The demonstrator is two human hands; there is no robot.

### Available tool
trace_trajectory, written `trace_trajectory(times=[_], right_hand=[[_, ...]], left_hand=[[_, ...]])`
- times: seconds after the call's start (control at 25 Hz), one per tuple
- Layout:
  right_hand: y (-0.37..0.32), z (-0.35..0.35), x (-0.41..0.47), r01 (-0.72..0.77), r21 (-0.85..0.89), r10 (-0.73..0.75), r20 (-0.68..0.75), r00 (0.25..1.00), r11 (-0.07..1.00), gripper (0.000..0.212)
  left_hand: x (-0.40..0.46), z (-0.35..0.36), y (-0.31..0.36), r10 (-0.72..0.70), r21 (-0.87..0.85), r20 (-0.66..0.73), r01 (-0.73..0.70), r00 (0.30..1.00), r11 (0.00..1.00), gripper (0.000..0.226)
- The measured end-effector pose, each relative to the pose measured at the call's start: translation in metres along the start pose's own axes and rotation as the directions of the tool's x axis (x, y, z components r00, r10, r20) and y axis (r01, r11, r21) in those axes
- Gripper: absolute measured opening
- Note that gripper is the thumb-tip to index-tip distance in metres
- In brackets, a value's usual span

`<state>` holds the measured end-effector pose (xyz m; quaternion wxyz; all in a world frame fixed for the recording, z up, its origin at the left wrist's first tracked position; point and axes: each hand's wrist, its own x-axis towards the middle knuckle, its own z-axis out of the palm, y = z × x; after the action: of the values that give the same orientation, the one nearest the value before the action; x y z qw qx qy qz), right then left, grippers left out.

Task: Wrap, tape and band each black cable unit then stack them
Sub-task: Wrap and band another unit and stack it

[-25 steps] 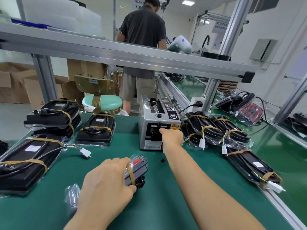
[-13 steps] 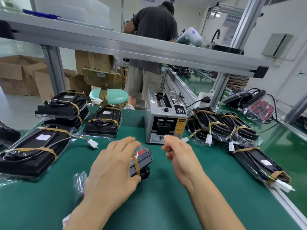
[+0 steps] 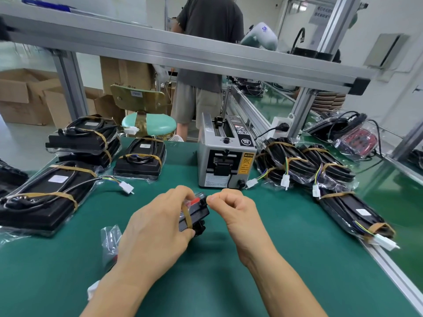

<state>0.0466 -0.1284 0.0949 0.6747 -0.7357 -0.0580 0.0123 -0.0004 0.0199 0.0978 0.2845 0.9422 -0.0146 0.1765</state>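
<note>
My left hand (image 3: 158,225) grips a small black cable unit (image 3: 198,213) with a red part, lying in clear wrap on the green mat (image 3: 217,282). A tan rubber band (image 3: 188,217) runs round the unit beside my fingers. My right hand (image 3: 235,209) is at the unit's right end, thumb and forefinger pinched together on what seems a short piece of clear tape, hard to make out. The grey tape dispenser (image 3: 226,165) stands just behind both hands.
Banded black units lie at the left (image 3: 45,195), some stacked (image 3: 84,140), one alone (image 3: 140,160). Bagged cable bundles (image 3: 304,165) fill the right, down to the table's rail (image 3: 389,268). A clear bag (image 3: 109,241) lies under my left wrist. A person (image 3: 206,42) stands behind the crossbar (image 3: 183,53).
My right hand has come back from the tape dispenser's outlet to the unit's right end, fingers pinched. My left hand has kept hold of the unit.
</note>
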Motion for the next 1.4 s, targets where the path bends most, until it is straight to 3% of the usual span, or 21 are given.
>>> trace_trajectory(times=[0.36,0.84,1.4], right_hand=[[0.001,0.005,-0.001,-0.031,-0.048,0.03,-0.024,0.999,0.998,0.033],[0.007,0.01,0.0,0.075,-0.298,-0.115,-0.12,0.986,0.951,0.024],[0.007,0.011,0.0,0.076,-0.279,-0.108,-0.102,0.989,0.957,0.022]], left_hand=[[-0.001,-0.001,0.003,-0.014,0.022,0.001,0.014,1.0,1.0,0.054],[-0.001,-0.002,0.004,0.058,0.048,0.004,-0.058,0.998,0.997,0.047],[0.0,-0.003,0.005,0.051,0.022,0.006,-0.051,0.999,0.998,0.05]])
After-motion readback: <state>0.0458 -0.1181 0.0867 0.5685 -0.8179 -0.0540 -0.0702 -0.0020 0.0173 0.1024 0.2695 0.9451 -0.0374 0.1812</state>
